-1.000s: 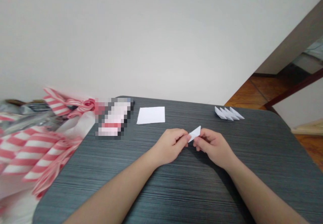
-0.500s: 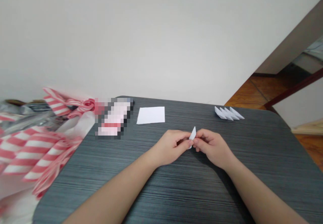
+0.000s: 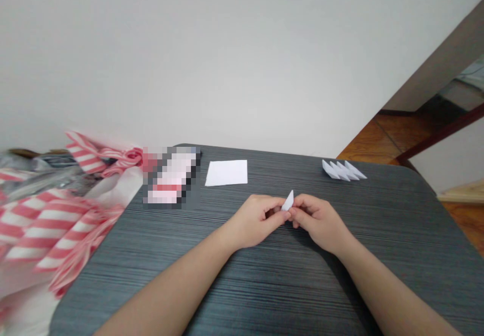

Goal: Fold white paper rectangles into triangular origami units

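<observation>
A small folded piece of white paper (image 3: 288,201) is pinched between both hands above the middle of the table, its pointed tip sticking up. My left hand (image 3: 260,220) grips it from the left, thumb in front and fingers behind. From the right, my right hand (image 3: 317,220) closes on its other side with thumb and fingertips. The lower part of the paper is hidden by my thumbs. Beyond my right hand lie several folded white paper pieces (image 3: 343,170) in an overlapping row. Flat white paper (image 3: 227,173) rests beyond my left hand.
The dark, wood-grained table (image 3: 234,295) has rounded corners and meets a pale wall (image 3: 242,63) at the back. A blurred-out rectangular object (image 3: 174,174) lies at its left edge. Red-and-white striped fabric or bags (image 3: 56,225) are heaped to the left.
My left thumb has slid slightly right and up over the folded paper, covering its lower end. Both hands otherwise stay in place.
</observation>
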`<state>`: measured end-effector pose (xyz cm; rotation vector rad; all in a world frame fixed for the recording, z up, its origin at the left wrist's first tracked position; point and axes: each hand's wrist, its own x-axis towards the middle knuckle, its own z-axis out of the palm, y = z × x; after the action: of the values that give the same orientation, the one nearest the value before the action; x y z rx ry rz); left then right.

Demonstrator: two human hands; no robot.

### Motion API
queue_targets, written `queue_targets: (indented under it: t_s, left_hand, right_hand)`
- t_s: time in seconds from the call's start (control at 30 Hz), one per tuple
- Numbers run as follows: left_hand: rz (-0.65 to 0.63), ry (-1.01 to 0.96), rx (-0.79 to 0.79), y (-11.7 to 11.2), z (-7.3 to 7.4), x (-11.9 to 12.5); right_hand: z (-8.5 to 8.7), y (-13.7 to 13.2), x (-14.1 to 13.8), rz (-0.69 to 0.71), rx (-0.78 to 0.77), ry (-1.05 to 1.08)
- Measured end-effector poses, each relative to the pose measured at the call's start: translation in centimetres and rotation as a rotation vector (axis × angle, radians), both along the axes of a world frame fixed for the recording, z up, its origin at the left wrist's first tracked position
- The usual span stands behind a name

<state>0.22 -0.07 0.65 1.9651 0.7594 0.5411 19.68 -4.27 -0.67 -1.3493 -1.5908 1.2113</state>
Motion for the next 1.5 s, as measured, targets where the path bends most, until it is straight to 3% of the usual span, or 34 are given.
queue_targets:
  t_s: [0.27,0.63,1.5]
  left_hand:
    - [0.083,-0.027,-0.023,-0.11,-0.62,0.13]
    - [0.094,-0.022,-0.025,-0.17,-0.61,0.15]
    - [0.083,-0.027,0.047,0.05,-0.71,0.23]
  right_hand:
    - [0.04,-0.19,-0.25,-0.021,0.085,-0.109]
    - [0.31,-0.24,-0.34,-0.077,0.147,-0.249]
    - [0.42,-0.17,-0.36,-0.087,0.189,-0.241]
